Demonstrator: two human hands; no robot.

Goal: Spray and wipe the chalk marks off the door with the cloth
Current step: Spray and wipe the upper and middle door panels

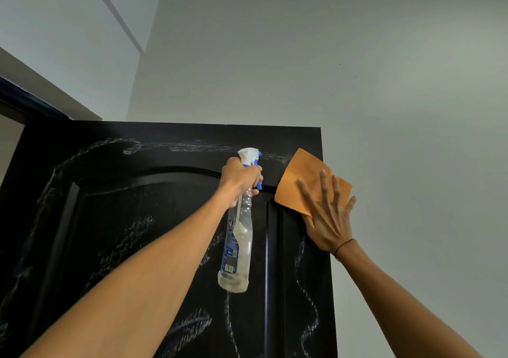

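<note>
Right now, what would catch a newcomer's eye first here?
The orange cloth, pressed flat by the right hand near the black door's top right corner. Beside it, at centre, the left hand grips a clear spray bottle by its neck. White chalk marks streak the door's top edge and panels.

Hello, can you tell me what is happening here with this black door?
A person is cleaning chalk marks off a black door. The left hand grips a spray bottle raised near the top of the door. The right hand, fingers spread, presses an orange cloth flat against the upper right corner. White scribbles cover most of the door.
</note>
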